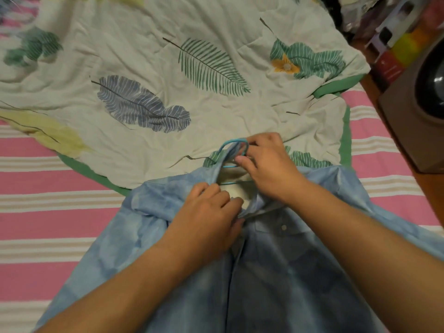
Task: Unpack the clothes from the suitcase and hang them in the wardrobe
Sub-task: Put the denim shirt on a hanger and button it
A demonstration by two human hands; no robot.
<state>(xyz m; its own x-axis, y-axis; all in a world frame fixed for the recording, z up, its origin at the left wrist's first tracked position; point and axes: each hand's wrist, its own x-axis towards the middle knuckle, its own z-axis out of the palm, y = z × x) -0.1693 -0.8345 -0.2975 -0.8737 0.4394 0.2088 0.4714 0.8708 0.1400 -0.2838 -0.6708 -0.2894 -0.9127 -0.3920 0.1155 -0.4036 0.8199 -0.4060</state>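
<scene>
You are working low in the middle of the frame, where one blue shirt [276, 272] is lying on the bed [60, 179]. Your left hand [206, 219] is pinching the collar with closed fingers; your right hand [269, 164] is gripping the hook of one blue hanger [234, 146]. One leaf-print quilt [168, 80] is filling the upper frame. The bed's right edge is running beside a brown box [406, 131]; open room is lying at left.
</scene>
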